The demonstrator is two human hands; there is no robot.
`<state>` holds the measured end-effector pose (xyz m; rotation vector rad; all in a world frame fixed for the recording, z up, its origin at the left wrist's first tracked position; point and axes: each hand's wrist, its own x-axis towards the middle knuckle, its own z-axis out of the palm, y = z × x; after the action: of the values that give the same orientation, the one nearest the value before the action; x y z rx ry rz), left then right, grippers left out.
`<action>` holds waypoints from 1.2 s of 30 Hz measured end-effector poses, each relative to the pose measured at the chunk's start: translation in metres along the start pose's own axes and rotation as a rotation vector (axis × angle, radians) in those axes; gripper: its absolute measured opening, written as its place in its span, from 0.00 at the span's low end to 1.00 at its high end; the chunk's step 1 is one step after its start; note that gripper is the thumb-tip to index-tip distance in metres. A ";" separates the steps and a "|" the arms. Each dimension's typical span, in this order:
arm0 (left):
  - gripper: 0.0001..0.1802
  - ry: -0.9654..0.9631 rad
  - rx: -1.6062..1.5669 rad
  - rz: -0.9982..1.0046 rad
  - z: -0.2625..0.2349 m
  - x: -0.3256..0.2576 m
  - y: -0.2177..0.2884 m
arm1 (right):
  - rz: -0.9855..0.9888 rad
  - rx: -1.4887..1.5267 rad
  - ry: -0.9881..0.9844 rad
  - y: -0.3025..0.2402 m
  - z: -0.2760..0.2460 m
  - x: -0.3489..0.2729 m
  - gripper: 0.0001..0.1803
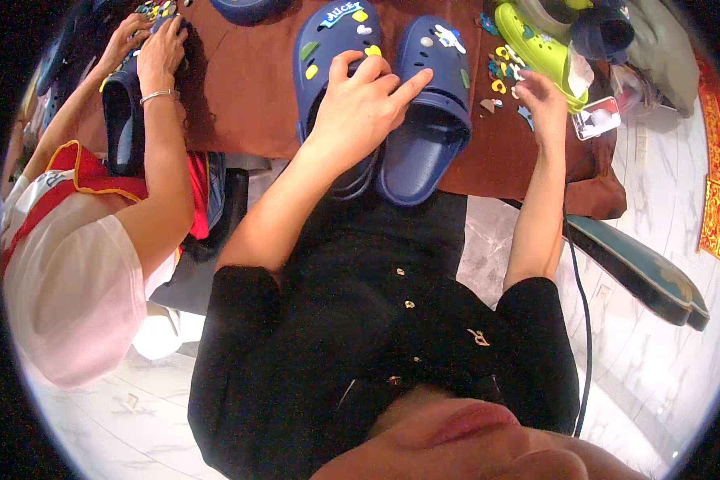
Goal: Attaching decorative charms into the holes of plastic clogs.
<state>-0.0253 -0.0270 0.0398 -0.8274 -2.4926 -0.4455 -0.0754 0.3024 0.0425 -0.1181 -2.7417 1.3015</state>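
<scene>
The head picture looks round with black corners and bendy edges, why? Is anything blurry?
Head view: a fisheye lens makes the black rim and bends the table edge. The left hand on the blue clogs is sharp; the right hand looks slightly soft.

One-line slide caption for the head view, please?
Left hand rests on blue clogs; right hand reaches small charms on brown table.

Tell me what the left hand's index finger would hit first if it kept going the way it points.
The left hand rests on the left navy clog, index finger aimed up and right. Going straight on, it would likely first meet the right navy clog, around its strap and upper, then the charms there. Depth is unclear.
</scene>
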 end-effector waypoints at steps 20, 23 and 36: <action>0.28 -0.012 -0.045 -0.057 0.002 -0.004 -0.001 | -0.226 0.031 -0.247 -0.067 0.040 0.010 0.06; 0.26 -0.014 -0.044 -0.073 0.003 -0.006 -0.003 | -0.182 0.232 -0.428 -0.095 0.056 0.020 0.08; 0.26 -0.005 -0.080 -0.064 0.000 -0.005 -0.001 | -0.095 -0.307 -0.247 0.007 0.022 0.083 0.09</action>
<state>-0.0220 -0.0302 0.0368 -0.7815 -2.5257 -0.5698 -0.1604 0.2996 0.0279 0.1582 -3.0949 0.9195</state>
